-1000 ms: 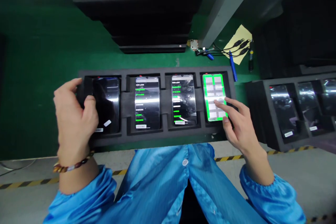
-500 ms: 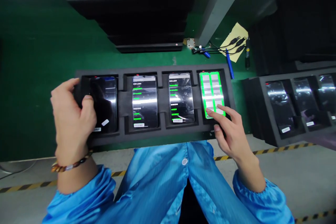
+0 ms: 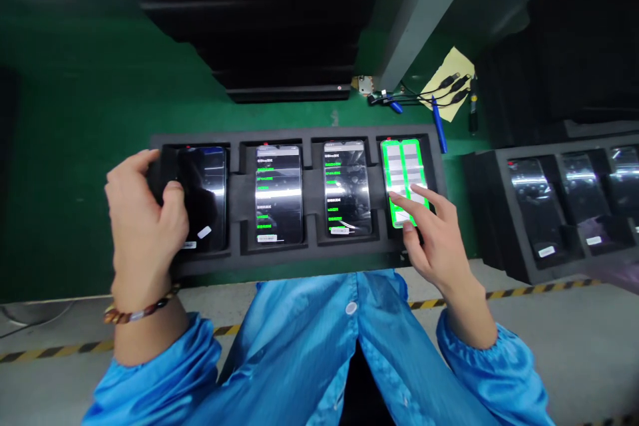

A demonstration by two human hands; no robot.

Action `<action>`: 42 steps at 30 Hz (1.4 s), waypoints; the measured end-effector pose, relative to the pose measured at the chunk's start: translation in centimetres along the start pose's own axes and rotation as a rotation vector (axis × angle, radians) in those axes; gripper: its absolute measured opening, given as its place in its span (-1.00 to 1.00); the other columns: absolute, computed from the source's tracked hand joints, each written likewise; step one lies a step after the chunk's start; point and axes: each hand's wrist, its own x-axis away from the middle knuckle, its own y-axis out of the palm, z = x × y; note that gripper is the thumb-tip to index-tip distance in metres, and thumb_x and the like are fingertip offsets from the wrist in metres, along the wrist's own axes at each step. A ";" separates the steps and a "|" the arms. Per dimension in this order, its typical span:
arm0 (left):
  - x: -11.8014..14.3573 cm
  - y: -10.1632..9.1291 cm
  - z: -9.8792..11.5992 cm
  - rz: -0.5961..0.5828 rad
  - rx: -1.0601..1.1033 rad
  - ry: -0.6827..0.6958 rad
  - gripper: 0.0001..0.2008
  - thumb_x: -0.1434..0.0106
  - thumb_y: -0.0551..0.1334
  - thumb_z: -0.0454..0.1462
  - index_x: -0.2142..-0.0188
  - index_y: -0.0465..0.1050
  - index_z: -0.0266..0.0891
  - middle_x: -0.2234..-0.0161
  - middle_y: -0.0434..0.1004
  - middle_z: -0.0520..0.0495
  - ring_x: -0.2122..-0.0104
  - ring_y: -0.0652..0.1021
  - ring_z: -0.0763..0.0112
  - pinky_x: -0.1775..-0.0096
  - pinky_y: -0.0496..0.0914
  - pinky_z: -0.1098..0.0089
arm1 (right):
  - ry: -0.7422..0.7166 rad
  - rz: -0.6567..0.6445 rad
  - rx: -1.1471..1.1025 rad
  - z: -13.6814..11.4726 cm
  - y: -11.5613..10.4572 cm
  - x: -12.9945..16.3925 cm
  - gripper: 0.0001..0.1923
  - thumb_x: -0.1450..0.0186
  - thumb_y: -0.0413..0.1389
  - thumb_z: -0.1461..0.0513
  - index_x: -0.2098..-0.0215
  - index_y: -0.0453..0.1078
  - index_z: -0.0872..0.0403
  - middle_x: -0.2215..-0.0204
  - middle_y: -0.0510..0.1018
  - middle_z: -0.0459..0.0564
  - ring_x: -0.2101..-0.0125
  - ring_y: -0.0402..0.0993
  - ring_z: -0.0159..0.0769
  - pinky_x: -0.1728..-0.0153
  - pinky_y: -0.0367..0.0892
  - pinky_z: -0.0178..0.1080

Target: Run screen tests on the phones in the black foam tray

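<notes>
- Left hand (image 3: 144, 213) curls its fingers over the left end of the black foam tray (image 3: 299, 259), thumb by the dark phone (image 3: 204, 196)
- Right hand (image 3: 434, 239) is spread, gripping nothing, forefinger tip on the green-lit phone (image 3: 403, 173) in the rightmost slot

Green lines of text fill the screens of the second phone (image 3: 278, 193) and third phone (image 3: 346, 188) in a black foam tray (image 3: 299, 259), but none is sharp enough to read. The fourth phone (image 3: 404, 180) shows a green-bordered grid of grey boxes with no legible writing. Small white labels sit at the foot of the first phone (image 3: 202, 200) and on phones in a second tray (image 3: 504, 213) to the right; their print is too small to make out. No brand or number can be read.
</notes>
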 end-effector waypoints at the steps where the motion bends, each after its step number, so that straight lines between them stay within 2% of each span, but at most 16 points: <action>1: 0.0 0.0 -0.1 0.000 0.001 -0.003 -0.34 -0.39 0.18 -0.23 -0.45 0.34 -0.31 -0.35 0.42 -0.39 -0.41 0.40 -0.26 -0.42 0.28 -0.28 | 0.002 0.007 0.007 0.1 0.0 -0.2 -0.45 -0.54 0.01 0.28 -0.46 0.36 -0.11 -0.19 0.65 0.04 -0.42 0.35 0.07 -0.33 0.31 0.19; 7: 0.0 -0.1 -0.2 0.001 -0.002 0.001 -0.33 -0.37 0.18 -0.22 -0.45 0.34 -0.33 -0.34 0.43 -0.39 -0.40 0.41 -0.25 -0.41 0.29 -0.29 | 0.158 0.123 0.094 2.3 -0.7 0.9 -0.53 -0.54 -0.02 0.25 -0.34 0.47 -0.06 -0.18 0.65 0.10 -0.38 0.40 0.16 -0.29 0.32 0.26; 15: 0.0 -0.1 0.1 0.001 0.002 -0.008 -0.33 -0.36 0.17 -0.22 -0.44 0.35 -0.33 -0.34 0.43 -0.41 -0.39 0.42 -0.28 -0.40 0.30 -0.31 | 0.034 -0.001 0.021 0.0 0.2 -2.0 -0.49 -0.55 -0.02 0.27 -0.41 0.39 -0.10 -0.19 0.64 0.08 -0.43 0.35 0.09 -0.32 0.34 0.21; 20: -0.2 0.0 0.0 -0.003 0.007 -0.002 -0.32 -0.37 0.17 -0.18 -0.44 0.35 -0.36 -0.35 0.42 -0.42 -0.40 0.40 -0.30 -0.40 0.29 -0.30 | 0.193 0.095 0.101 1.8 -0.7 -0.8 -0.52 -0.57 -0.05 0.24 -0.36 0.47 -0.07 -0.21 0.62 0.11 -0.42 0.37 0.13 -0.32 0.32 0.29; 22: -0.2 -0.1 0.1 -0.006 0.015 0.010 -0.31 -0.38 0.16 -0.17 -0.45 0.34 -0.38 -0.36 0.41 -0.44 -0.42 0.38 -0.28 -0.42 0.28 -0.26 | 0.214 0.115 0.106 2.0 -0.7 -0.7 -0.52 -0.57 -0.05 0.23 -0.37 0.47 -0.08 -0.19 0.64 0.10 -0.42 0.36 0.14 -0.32 0.31 0.31; 28: -0.1 -0.1 0.2 0.002 0.020 0.020 -0.31 -0.38 0.15 -0.17 -0.44 0.35 -0.42 -0.35 0.42 -0.46 -0.41 0.39 -0.27 -0.41 0.28 -0.27 | 0.052 0.026 0.019 -0.1 0.7 -3.5 -0.47 -0.55 -0.04 0.28 -0.43 0.40 -0.11 -0.20 0.64 0.06 -0.45 0.33 0.04 -0.37 0.31 0.21; 30: -0.1 -0.1 0.1 0.005 0.021 0.021 -0.32 -0.37 0.16 -0.18 -0.43 0.35 -0.39 -0.35 0.43 -0.43 -0.41 0.40 -0.23 -0.42 0.28 -0.25 | 0.069 0.034 0.045 0.0 0.6 -3.7 -0.46 -0.54 -0.03 0.29 -0.41 0.42 -0.13 -0.19 0.65 0.06 -0.45 0.35 0.05 -0.35 0.32 0.22; 34: 0.0 0.0 -0.1 0.002 0.030 0.022 -0.33 -0.38 0.16 -0.19 -0.44 0.35 -0.32 -0.37 0.42 -0.35 -0.43 0.38 -0.14 -0.45 0.26 -0.16 | 0.214 0.113 0.101 1.4 -0.3 -2.9 -0.51 -0.55 -0.06 0.25 -0.35 0.48 -0.12 -0.17 0.66 0.08 -0.41 0.39 0.13 -0.31 0.34 0.31; 36: 0.0 0.0 -0.2 0.000 0.034 0.025 -0.34 -0.38 0.16 -0.19 -0.45 0.34 -0.29 -0.38 0.41 -0.33 -0.44 0.36 -0.13 -0.46 0.26 -0.15 | 0.234 0.136 0.109 1.6 -0.5 -3.0 -0.52 -0.55 -0.06 0.24 -0.32 0.51 -0.10 -0.14 0.67 0.09 -0.40 0.40 0.16 -0.30 0.34 0.34; 42: 0.0 0.2 -0.5 0.011 0.038 0.030 -0.36 -0.41 0.18 -0.16 -0.43 0.35 -0.30 -0.37 0.41 -0.36 -0.43 0.38 -0.11 -0.46 0.25 -0.15 | 0.081 0.025 0.035 0.1 0.9 -6.1 -0.50 -0.54 -0.05 0.27 -0.36 0.45 -0.05 -0.26 0.59 0.13 -0.43 0.36 0.10 -0.33 0.36 0.26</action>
